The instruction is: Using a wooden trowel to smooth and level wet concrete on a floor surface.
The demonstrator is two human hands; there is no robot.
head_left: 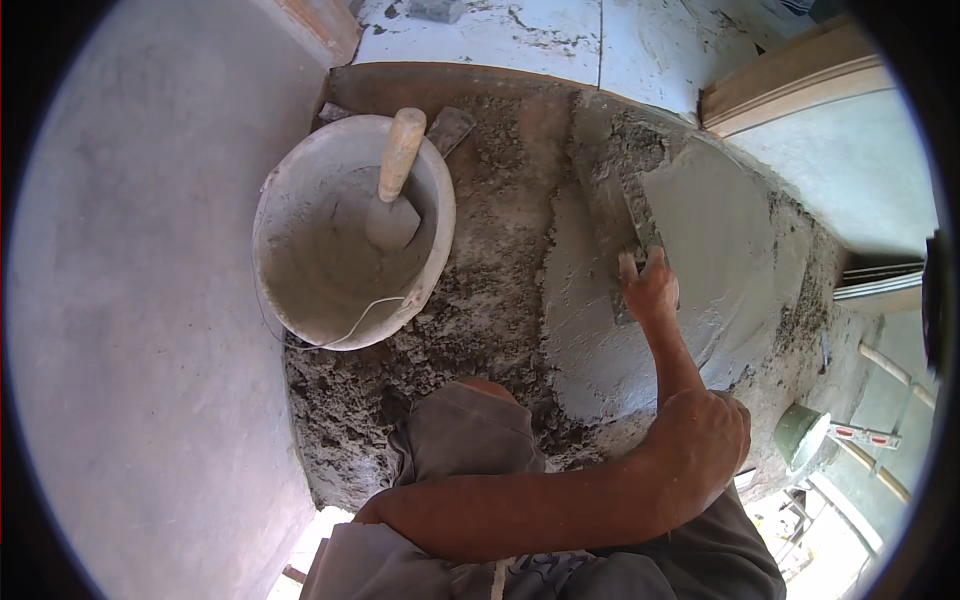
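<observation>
Spreading across the floor (480,300), wet mortar (700,250) lay right of a bucket (290,290) holding a trowel (395,190). One hand (650,290) pressed a float (625,225) into it, grip closed around the float; which hand, I could not tell.

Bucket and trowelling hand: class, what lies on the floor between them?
In the head view, only rough, dark, lumpy mortar bed lies between the bucket and the right hand; nothing else sits there.

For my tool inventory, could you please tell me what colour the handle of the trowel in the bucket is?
Pale tan wood, on the trowel handle in the bucket; head view.
</observation>
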